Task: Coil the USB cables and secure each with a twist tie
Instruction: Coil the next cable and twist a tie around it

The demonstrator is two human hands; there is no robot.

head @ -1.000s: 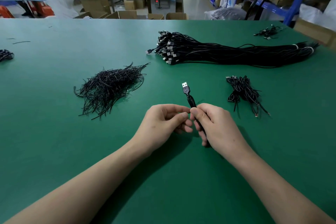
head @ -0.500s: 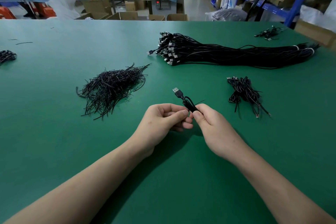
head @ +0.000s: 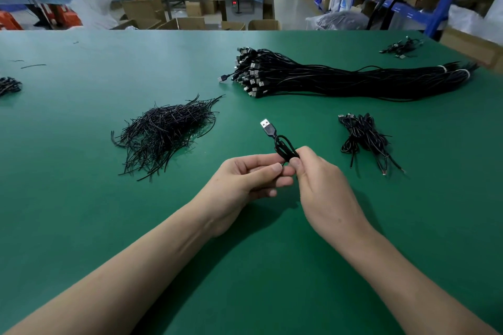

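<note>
A coiled black USB cable [head: 281, 145] sticks up between my two hands, its silver plug pointing up and to the left. My right hand [head: 325, 187] pinches the coil's lower end, and my left hand [head: 246, 178] meets it there with thumb and fingers closed on the same spot. Whatever sits between the fingertips is hidden. A loose heap of black twist ties [head: 166, 130] lies to the left. A long bundle of uncoiled USB cables [head: 340, 79] stretches across the far right. A small pile of coiled cables [head: 363, 136] rests to the right of my hands.
The green table [head: 81, 212] carries another small black bundle [head: 9, 85] at its left edge and a few loose cables [head: 401, 47] at the far right corner. Cardboard boxes, a blue-covered bench and blue shelving stand beyond the table.
The coil's plug end swung left and lower, then rose more upright again. Both hands stayed together at the coil's lower end and barely shifted.
</note>
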